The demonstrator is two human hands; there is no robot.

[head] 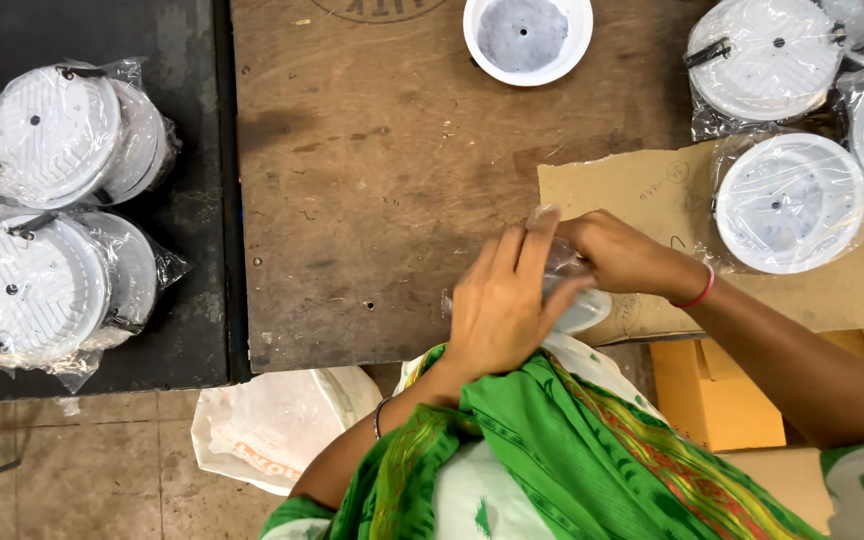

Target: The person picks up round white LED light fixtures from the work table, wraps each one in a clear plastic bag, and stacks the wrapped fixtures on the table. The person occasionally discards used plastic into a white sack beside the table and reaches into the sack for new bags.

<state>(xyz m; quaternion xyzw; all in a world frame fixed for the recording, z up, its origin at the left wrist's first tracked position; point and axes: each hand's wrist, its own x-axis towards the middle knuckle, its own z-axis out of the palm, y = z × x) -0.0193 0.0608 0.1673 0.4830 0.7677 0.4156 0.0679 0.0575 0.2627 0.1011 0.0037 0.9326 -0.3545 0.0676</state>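
garment: green drape [552,450], red-gold patterned border | right wrist: red bangle [697,292] | left wrist: thin bangle [379,415]

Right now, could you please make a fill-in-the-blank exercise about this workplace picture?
1. The left hand and right hand hold a round white part in clear ____.
2. The right wrist wears a ____ bangle.
3. The unwrapped white dish lies on the ____ wooden table.

Missing words: plastic; red; brown

Single head view, straight down, close
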